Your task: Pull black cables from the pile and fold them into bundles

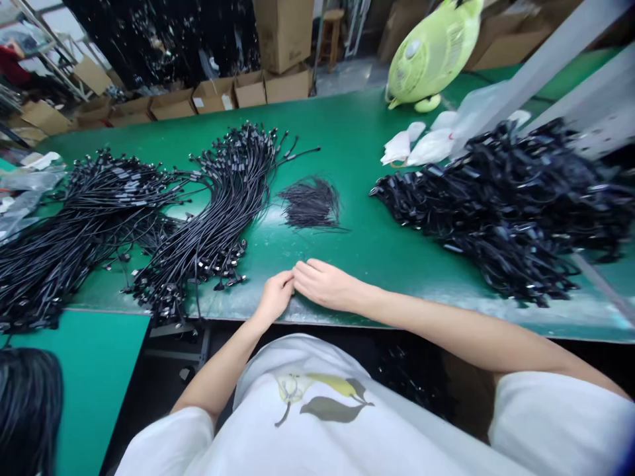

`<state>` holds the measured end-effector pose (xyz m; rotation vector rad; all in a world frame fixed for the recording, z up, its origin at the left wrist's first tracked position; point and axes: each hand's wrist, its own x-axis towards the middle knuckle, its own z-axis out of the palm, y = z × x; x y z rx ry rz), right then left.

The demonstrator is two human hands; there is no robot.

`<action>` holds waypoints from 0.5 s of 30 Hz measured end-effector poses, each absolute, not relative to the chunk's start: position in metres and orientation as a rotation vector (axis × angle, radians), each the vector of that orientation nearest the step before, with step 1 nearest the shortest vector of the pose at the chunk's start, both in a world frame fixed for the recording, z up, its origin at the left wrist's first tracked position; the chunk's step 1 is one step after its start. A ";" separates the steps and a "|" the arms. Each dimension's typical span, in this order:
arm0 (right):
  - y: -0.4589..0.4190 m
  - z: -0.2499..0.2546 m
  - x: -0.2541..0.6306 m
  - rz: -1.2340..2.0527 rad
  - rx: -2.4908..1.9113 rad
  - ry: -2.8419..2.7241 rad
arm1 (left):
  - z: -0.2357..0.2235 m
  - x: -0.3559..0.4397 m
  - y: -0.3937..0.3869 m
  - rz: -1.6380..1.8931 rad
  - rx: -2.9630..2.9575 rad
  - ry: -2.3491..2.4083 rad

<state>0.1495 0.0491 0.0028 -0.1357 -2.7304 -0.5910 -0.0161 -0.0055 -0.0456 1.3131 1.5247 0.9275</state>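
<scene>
My left hand [276, 295] and my right hand [322, 283] meet at the near edge of the green table [357, 264]. Both have their fingers curled and pressed together, and whatever lies between them is too small or hidden to make out. Just beyond them lies a small heap of thin black ties [311, 203]. To the left of my hands spreads a bundle of black cables [233, 192] with small plugs at the ends. A big pile of coiled black cables [496, 205] covers the right side of the table.
Another bundle of straight cables [84, 218] lies at the far left, near plastic bags [24, 192]. A green fan [434, 56] and white wrapped items [421, 144] stand at the back right, by a slanted white post [536, 69]. Cardboard boxes [215, 96] line the far side.
</scene>
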 end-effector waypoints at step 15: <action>0.048 0.000 0.143 -0.703 0.199 -3.032 | -0.059 -0.012 0.000 0.757 0.990 1.250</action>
